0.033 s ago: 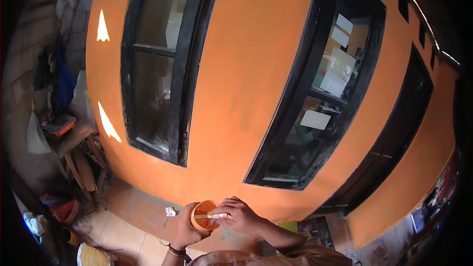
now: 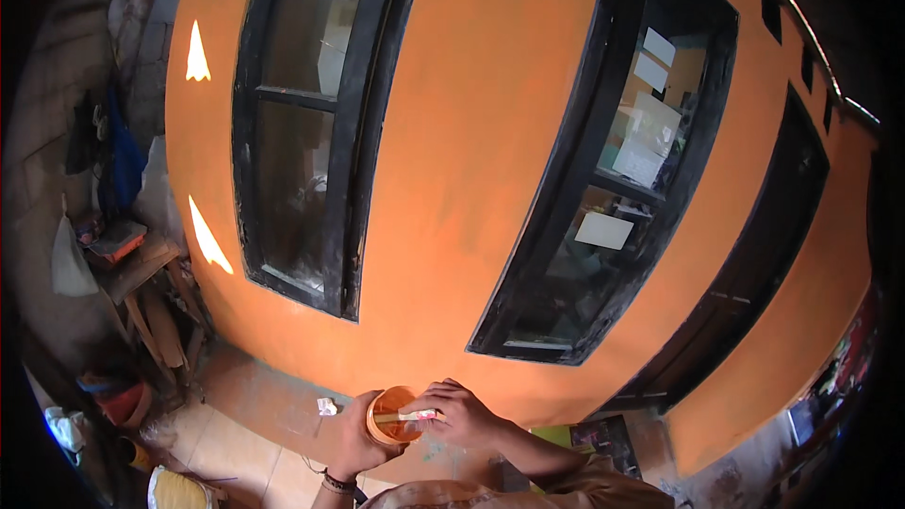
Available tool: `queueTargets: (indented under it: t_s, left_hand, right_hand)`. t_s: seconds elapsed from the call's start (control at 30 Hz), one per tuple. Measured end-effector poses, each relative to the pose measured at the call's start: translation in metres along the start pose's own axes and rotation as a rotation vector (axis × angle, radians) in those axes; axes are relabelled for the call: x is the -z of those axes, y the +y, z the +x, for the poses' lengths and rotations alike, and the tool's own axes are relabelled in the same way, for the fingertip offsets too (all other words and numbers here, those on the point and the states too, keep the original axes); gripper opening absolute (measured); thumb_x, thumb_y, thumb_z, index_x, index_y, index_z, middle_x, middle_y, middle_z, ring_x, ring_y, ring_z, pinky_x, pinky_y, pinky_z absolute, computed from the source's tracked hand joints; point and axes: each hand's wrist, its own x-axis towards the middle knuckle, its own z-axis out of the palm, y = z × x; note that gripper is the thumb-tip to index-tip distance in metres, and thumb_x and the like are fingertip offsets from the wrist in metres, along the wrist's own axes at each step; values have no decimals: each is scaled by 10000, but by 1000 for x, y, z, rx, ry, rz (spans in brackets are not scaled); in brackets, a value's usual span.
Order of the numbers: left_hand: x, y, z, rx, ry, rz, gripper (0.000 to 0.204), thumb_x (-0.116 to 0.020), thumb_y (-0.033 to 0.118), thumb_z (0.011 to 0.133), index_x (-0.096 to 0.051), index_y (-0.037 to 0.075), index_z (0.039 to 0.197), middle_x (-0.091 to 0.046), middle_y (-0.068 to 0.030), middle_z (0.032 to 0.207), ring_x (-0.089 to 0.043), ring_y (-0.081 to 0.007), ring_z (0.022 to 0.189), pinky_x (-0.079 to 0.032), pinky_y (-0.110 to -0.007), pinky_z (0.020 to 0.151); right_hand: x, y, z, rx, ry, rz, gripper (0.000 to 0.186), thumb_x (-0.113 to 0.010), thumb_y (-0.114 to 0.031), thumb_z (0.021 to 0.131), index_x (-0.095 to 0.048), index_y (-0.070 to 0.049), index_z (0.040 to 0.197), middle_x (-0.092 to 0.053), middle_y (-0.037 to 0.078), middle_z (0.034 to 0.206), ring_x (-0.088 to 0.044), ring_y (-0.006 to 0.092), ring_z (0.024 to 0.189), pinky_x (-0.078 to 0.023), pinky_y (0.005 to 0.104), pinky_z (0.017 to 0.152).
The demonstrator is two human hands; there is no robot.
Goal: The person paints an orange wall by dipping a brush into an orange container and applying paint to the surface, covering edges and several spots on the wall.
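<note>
My left hand grips a small round container of orange paint from the side and holds it up before the wall. My right hand pinches a thin brush with a pale handle and a pinkish band, laid across the container's mouth. Both hands sit close together at the lower middle of the view, with a bead bracelet on the left wrist.
An orange wall fills the view, with two black-framed windows and a dark door to the right. Wood scraps and a low shelf stand at the left, with orange buckets on the floor.
</note>
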Motion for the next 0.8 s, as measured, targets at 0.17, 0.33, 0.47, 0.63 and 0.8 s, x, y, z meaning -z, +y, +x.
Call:
queueTargets:
  t_s: [0.17, 0.33, 0.47, 0.63, 0.8]
  left_hand:
    - [-1, -2, -12, 7, -45, -88, 862, -913, 171, 523, -464, 1, 1239, -620, -123, 1113, -622, -217, 1010, -510, -351, 880]
    - [1, 7, -17, 77, -48, -225, 837, -916, 143, 520, -473, 5, 1218, -597, -120, 1138, -596, -211, 1058, -501, -357, 894]
    - [5, -3, -19, 64, -62, -237, 811, -909, 102, 522, -477, 8, 1202, -597, -116, 1127, -595, -208, 1056, -498, -355, 894]
    - [11, 1, -20, 93, -153, -150, 840, -897, 75, 529, -442, -3, 1231, -588, -137, 1136, -598, -229, 1056, -494, -360, 901]
    - [11, -14, -27, 144, -147, -284, 837, -897, 76, 531, -439, -16, 1226, -587, -147, 1141, -604, -232, 1046, -497, -364, 895]
  right_hand:
    - [-6, -5, -2, -144, -5, 167, 231, -711, -234, 828, -689, -100, 1015, -688, 82, 914, -637, 255, 846, -471, 362, 814]
    - [-12, -8, 1, -174, -67, 212, 265, -756, -137, 781, -687, -112, 1036, -676, 76, 913, -627, 224, 826, -482, 337, 777]
    - [-20, -6, 1, -236, -75, 215, 259, -751, -195, 793, -690, -113, 1030, -673, 84, 908, -622, 227, 820, -480, 343, 772]
    - [-23, -6, 4, -230, -198, 96, 271, -736, -285, 798, -703, -119, 1009, -647, 77, 839, -609, 238, 810, -464, 349, 794]
    - [-26, -5, 7, -276, -273, 98, 298, -736, -317, 792, -704, -113, 1006, -634, 89, 826, -600, 245, 809, -453, 347, 808]
